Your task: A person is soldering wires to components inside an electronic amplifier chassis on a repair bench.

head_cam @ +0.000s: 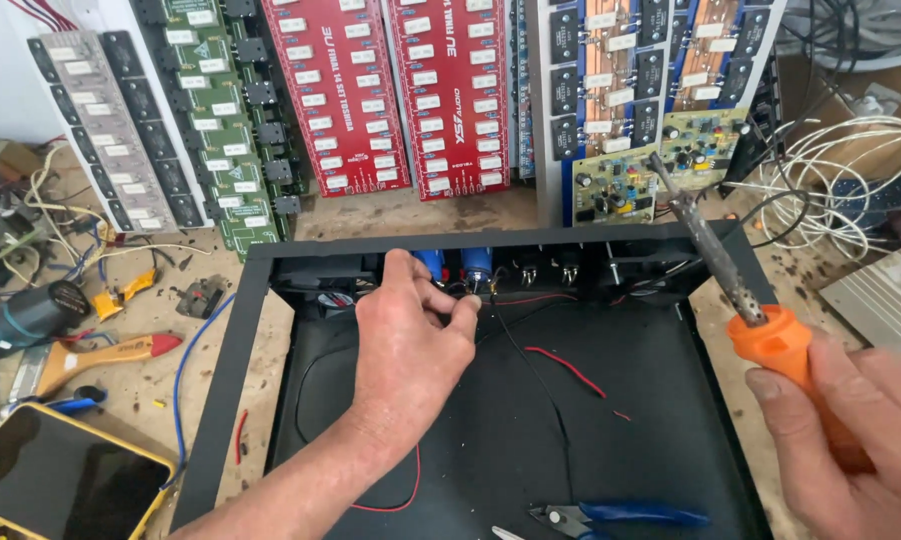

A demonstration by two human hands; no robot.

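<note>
Left hand (pixel 410 345) fingertips pinching wire at blue connector (pixel 477 268); right hand (pixel 855 435) fist-wrapped around soldering iron (pixel 730 280).

Soldering iron (pixel 730 275) in right hand (pixel 850 430)

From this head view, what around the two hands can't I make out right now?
- Head view: left hand covers whatever its fingertips pinch at the rear panel beside the blue sockets.
- Right hand is cut off by the frame's edge; its grip hides most of the soldering iron handle.
- Blue-handled pliers are cropped at the bottom edge.
</note>
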